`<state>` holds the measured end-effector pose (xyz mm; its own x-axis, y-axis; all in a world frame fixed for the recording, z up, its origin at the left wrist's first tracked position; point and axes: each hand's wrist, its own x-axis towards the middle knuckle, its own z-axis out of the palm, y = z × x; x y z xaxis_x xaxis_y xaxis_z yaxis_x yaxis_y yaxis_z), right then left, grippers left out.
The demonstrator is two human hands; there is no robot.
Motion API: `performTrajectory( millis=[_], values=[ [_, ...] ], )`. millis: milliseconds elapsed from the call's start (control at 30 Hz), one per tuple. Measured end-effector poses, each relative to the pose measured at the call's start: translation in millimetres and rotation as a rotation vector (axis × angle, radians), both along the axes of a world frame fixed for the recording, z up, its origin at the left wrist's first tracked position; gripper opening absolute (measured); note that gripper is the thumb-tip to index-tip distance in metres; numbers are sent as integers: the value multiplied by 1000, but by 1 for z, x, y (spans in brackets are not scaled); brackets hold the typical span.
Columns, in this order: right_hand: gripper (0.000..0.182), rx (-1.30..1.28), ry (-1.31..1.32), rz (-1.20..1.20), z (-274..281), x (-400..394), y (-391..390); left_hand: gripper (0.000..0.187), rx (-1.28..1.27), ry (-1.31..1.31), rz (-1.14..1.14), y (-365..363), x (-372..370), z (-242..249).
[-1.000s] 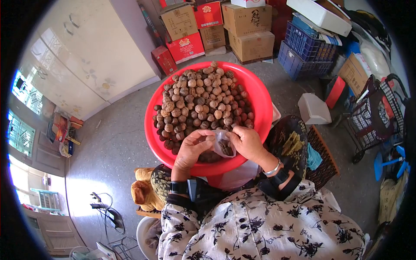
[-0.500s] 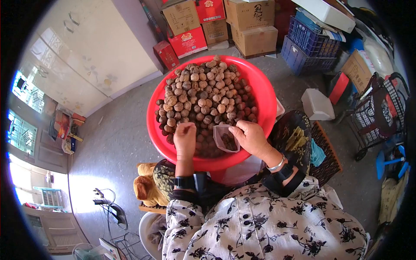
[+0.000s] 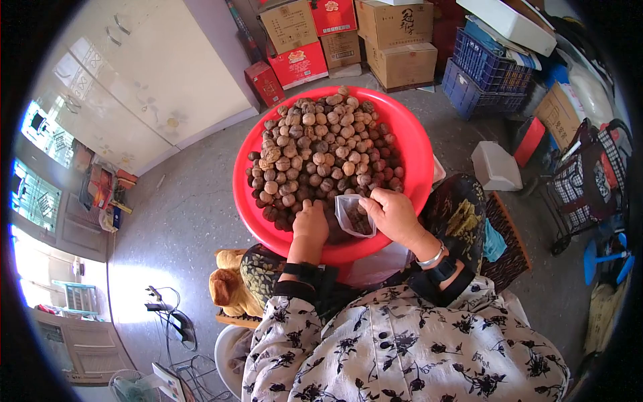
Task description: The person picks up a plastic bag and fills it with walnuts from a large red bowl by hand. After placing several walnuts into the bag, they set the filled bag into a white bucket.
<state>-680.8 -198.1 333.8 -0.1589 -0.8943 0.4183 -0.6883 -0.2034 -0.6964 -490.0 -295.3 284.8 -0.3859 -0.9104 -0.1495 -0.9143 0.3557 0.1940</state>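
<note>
On the left, a pale cabinet (image 3: pixel 151 84) with faint flower patterns, beside a grey speckled floor (image 3: pixel 201 208) bright with glare near dark cables (image 3: pixel 179 326). At the far centre, brown and red cartons (image 3: pixel 402 65) in stacks. On the right, a white box (image 3: pixel 495 167) on the floor, blue crates (image 3: pixel 483 75) stacked farther off, then a checked trolley (image 3: pixel 581 177).

Near left, a white bucket (image 3: pixel 224 355), contents too indistinct to name. At centre, a wide red basin (image 3: pixel 418 151) with walnuts (image 3: pixel 321 144) heaped toward the far side. Left hand (image 3: pixel 309 224) down at the near side of the heap, fingers curled, tips partly hidden; grip on any walnut impossible to make out. Just to the right, a clear bag (image 3: pixel 343 208), mouth spread, over the near part of the basin, brown walnuts inside. Right hand (image 3: pixel 396 218) pinching the bag's right edge between thumb and fingers.
</note>
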Motion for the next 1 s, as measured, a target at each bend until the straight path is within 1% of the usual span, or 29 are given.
performTrajectory(
  millis=[133, 233, 300, 400, 467, 533, 600, 633, 667, 700, 733, 800, 933, 1000],
  values=[
    [34, 21, 32, -8, 1, 0, 0, 29, 54, 73, 0, -3, 1, -8],
    [34, 14, 34, -13, -1, 0, 0, 28, 27, 115, -38, -8, 1, -17],
    [34, 14, 34, -14, -1, 0, 0, 31, -6, 143, -103, -11, 2, -24],
    [34, 12, 34, -11, 1, 0, 0, 26, 8, 72, -90, -11, 3, -29],
    [34, 9, 35, -6, 2, 1, 0, 26, 36, 56, -81, -11, 2, -32],
    [33, 7, 33, -13, 4, 2, 1, 27, 63, 42, -73, -7, 1, -25],
    [33, 10, 37, -12, 2, 1, 1, 27, 156, 47, -29, -1, 1, -16],
    [32, 15, 40, -10, 1, 1, 1, 27, 155, 47, -29, -5, 3, -27],
    [32, 15, 40, -9, 1, 1, 1, 26, 128, 27, -137, -13, 6, -47],
    [32, 9, 37, -10, 1, 1, 1, 26, 100, 7, -244, -13, 5, -40],
    [32, 3, 34, -11, 1, 1, 0, 26, 99, 7, -242, -10, 4, -34],
    [32, -1, 25, -7, 1, 2, 0, 26, 196, 36, -77, -1, 0, -18],
    [30, 31, 24, -8, -1, 0, 1, 26, 162, 42, -63, -4, 1, -31],
    [30, 36, 27, -6, 0, 0, 1, 25, 161, 111, -142, -9, 3, -37]
  ],
)
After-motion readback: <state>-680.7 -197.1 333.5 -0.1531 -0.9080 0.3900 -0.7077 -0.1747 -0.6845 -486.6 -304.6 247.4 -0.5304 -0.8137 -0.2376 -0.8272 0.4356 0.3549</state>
